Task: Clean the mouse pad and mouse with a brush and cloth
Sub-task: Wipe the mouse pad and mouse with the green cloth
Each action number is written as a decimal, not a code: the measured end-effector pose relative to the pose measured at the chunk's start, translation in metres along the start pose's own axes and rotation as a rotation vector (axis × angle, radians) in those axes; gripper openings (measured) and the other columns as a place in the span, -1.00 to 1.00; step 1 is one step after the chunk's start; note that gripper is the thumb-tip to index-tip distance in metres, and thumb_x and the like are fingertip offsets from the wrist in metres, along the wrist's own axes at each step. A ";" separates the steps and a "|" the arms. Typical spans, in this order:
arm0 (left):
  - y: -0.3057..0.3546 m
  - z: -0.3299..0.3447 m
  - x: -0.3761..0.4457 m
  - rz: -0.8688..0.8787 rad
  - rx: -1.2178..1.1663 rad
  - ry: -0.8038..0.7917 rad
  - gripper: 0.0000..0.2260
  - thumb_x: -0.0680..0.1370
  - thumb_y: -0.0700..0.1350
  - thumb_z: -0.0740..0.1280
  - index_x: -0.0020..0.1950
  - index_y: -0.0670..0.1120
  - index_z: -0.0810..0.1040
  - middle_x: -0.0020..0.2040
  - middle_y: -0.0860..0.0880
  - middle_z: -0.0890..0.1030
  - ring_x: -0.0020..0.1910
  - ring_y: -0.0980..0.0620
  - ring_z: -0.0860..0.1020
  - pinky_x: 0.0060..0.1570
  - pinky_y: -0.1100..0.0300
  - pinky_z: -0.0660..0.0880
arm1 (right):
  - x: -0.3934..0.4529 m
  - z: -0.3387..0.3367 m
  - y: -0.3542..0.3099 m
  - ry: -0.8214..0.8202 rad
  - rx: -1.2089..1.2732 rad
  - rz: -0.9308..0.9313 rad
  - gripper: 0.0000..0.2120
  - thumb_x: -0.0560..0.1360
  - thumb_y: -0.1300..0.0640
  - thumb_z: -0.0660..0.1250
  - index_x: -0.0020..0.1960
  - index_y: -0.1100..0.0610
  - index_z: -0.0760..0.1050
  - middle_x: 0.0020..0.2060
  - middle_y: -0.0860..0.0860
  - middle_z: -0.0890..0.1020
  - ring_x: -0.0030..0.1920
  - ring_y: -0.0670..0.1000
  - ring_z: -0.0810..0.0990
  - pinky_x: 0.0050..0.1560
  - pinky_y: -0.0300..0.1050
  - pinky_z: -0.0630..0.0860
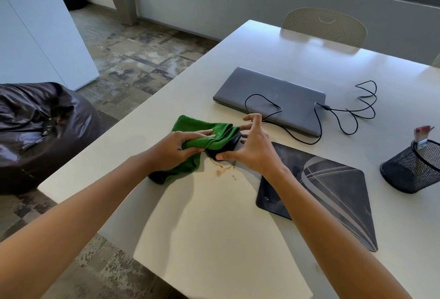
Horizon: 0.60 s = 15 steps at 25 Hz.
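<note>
White table (214, 227) carries everything here: a closed grey laptop (273, 98) at its far side, a dark mouse pad (333, 191) nearer, and just left of the pad a green cloth (204, 135) gripped by the left hand (173, 148) over the black mouse (228, 148), which the right hand (252, 148) pinches. A brush (422, 136) stands in a mesh cup (409, 170) right of the pad.

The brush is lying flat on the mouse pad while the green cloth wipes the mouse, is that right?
Not quite. In the head view the brush stands in the black mesh cup, beside the mouse pad, not on it. The green cloth is indeed over the mouse.
</note>
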<state>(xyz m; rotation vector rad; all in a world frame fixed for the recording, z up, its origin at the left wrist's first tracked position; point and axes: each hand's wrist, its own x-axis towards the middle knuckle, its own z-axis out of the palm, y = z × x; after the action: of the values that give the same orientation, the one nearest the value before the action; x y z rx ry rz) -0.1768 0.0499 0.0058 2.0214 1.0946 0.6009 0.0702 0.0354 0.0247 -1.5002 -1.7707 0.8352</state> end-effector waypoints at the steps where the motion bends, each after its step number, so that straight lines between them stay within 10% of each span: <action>1: -0.004 -0.002 -0.005 -0.006 0.032 0.015 -0.64 0.62 -0.22 0.35 0.40 0.01 0.56 0.45 0.24 0.45 0.40 0.34 0.40 0.36 0.46 0.28 | 0.000 -0.001 -0.001 -0.014 0.003 0.008 0.02 0.04 -0.13 0.70 0.32 0.01 0.20 0.11 -0.03 0.54 0.15 0.04 0.58 0.22 0.07 0.58; 7: -0.012 -0.018 -0.028 -0.126 0.030 0.216 -0.72 0.60 -0.14 0.41 0.29 0.08 0.62 0.32 0.30 0.55 0.23 0.38 0.52 0.24 0.44 0.42 | -0.002 -0.008 -0.001 -0.053 0.003 0.082 -0.23 0.28 0.05 0.66 0.35 0.09 0.32 0.23 0.05 0.55 0.17 0.04 0.61 0.08 -0.28 0.52; 11: 0.005 -0.022 -0.026 -0.280 -0.228 0.259 -0.64 0.47 0.19 0.43 0.26 0.26 0.54 0.05 0.31 0.65 0.04 0.23 0.63 -0.12 0.42 0.55 | 0.000 0.004 -0.014 0.106 -0.069 0.162 -0.27 0.39 -0.10 0.55 0.39 0.10 0.26 0.26 0.08 0.49 0.18 0.04 0.52 0.17 -0.08 0.50; 15: 0.005 -0.005 -0.021 -0.324 0.256 0.070 -0.24 0.50 0.22 0.43 0.61 0.07 0.21 0.58 0.15 0.18 0.60 0.08 0.08 0.56 0.02 0.06 | 0.001 0.034 -0.030 0.127 -0.219 0.186 -0.14 0.33 -0.20 0.56 0.39 0.14 0.19 0.27 0.12 0.39 0.28 0.16 0.41 0.31 0.05 0.41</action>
<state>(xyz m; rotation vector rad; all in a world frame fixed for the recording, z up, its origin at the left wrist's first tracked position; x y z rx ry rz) -0.1888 0.0325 0.0115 1.9828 1.5698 0.3810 0.0252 0.0303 0.0296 -1.8408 -1.6907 0.6341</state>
